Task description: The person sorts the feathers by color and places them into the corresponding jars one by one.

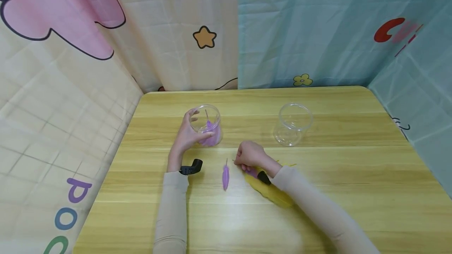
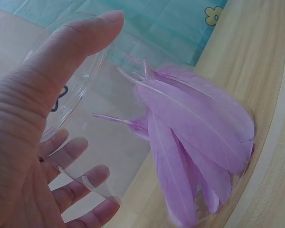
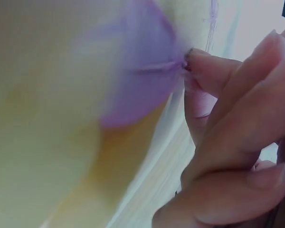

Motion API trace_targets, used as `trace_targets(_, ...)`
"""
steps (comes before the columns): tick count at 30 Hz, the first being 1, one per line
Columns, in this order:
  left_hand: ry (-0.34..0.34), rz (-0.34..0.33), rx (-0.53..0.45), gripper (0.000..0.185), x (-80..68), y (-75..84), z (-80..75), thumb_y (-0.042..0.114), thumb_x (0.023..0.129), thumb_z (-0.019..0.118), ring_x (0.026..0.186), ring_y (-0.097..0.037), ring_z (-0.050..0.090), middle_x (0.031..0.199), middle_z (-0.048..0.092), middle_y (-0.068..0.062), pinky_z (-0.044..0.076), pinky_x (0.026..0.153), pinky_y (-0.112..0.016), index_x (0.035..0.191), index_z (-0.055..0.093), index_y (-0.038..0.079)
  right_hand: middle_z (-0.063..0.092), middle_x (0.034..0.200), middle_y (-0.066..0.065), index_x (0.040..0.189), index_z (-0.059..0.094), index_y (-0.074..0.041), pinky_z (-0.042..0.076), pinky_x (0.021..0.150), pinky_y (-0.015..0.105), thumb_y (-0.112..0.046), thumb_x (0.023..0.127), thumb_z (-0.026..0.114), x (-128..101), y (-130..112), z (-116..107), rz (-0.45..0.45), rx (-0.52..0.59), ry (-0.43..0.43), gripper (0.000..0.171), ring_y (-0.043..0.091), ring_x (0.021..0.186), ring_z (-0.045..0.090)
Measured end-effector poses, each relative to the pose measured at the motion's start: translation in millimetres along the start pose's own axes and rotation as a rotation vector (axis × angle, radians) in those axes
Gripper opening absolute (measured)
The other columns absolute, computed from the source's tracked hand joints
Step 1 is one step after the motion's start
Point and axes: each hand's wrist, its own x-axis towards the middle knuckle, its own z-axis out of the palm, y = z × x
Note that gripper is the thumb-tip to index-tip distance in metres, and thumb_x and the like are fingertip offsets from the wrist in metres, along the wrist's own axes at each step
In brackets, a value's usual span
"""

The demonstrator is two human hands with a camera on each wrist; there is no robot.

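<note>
My left hand grips a clear plastic jar, thumb over one side and fingers behind the other. Several purple feathers lean inside that jar, their quills pointing up toward the mouth. At the middle of the table my right hand pinches a purple feather near its quill. Yellow feathers lie beneath the right hand and wrist, partly hidden by them. Between the two hands, a small purple feather lies alone with its quill pointing away from me.
A second clear jar stands upright at the back right of the wooden table. Patterned curtains hang behind the table and along its sides. A black wrist device sits on my left wrist.
</note>
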Motion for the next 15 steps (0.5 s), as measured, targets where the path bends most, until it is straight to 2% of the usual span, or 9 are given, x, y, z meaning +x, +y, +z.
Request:
trace_targets(11, 0.001, -0.008, 0.022, 0.107, -1.1, 1.6, -1.1, 0.034, 0.062, 0.09, 0.128, -0.027, 0.036, 0.142, 0.035, 0.0, 0.043, 0.091, -0.05, 0.146, 0.025, 0.017, 0.054, 0.044, -0.006, 0.06, 0.063, -0.011, 0.045, 0.049, 0.024, -0.018, 0.089, 0.065, 1.6, 3.0, 0.1, -0.08, -0.039, -0.057, 0.03, 0.008, 0.036, 0.05)
trace_targets(15, -0.001, -0.008, 0.021, 0.107, -1.1, 1.0, -0.4, 0.034, 0.062, 0.09, 0.129, -0.028, 0.036, 0.142, 0.035, 0.0, 0.042, 0.092, -0.05, 0.146, 0.025, 0.017, 0.053, 0.045, -0.005, 0.061, 0.064, -0.009, 0.041, 0.044, 0.022, -0.017, 0.09, 0.064, 3.7, 7.4, -2.8, -0.106, 0.015, -0.107, 0.03, 0.008, 0.037, 0.048)
